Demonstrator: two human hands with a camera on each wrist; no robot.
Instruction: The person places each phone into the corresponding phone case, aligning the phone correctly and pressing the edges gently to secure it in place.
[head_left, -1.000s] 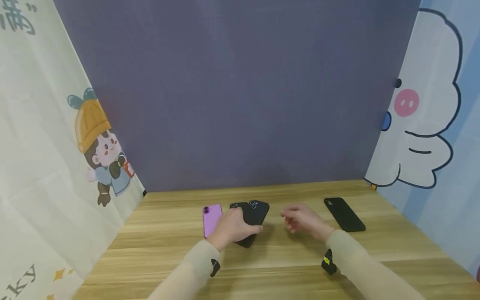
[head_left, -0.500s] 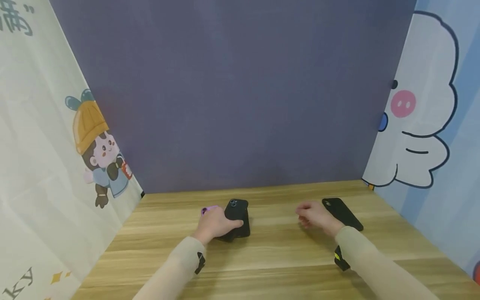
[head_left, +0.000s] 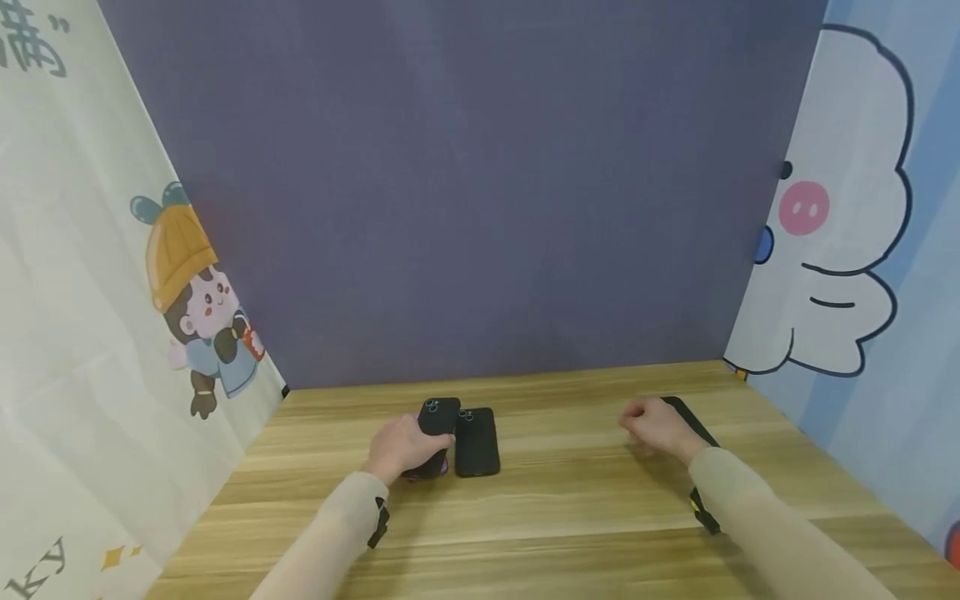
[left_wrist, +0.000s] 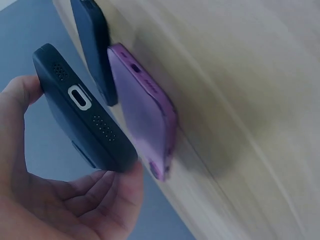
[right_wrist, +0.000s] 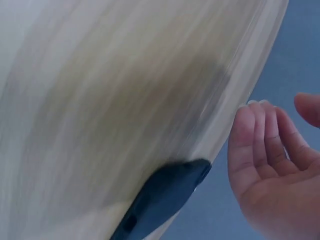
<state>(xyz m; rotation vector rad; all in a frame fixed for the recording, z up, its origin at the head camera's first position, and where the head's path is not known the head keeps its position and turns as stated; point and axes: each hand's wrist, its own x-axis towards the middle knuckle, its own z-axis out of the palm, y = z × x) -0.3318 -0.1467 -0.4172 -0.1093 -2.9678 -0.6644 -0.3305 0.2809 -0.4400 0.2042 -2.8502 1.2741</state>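
Observation:
My left hand (head_left: 397,447) grips a black smartphone (head_left: 439,417) by its sides, thumb on one edge and fingers on the other. In the left wrist view, that phone is lifted off the table, its charging port facing the camera. Below it lies a purple smartphone (left_wrist: 142,107), which the head view shows only as slivers. A second black smartphone (head_left: 477,442) lies flat just right of the held one. My right hand (head_left: 662,427) hovers with loosely bent fingers, holding nothing. Partly hidden behind it is another black phone (head_left: 691,420), flat on the table.
The phones lie on a wood-grain table (head_left: 525,533). A dark grey panel (head_left: 480,192) rises at its back edge. Printed curtains (head_left: 67,350) hang on both sides. Each wrist wears a small black device.
My left hand has carried the held black phone leftward, off the second black phone and over the purple one. My right hand has drifted right, now in front of the right-hand phone.

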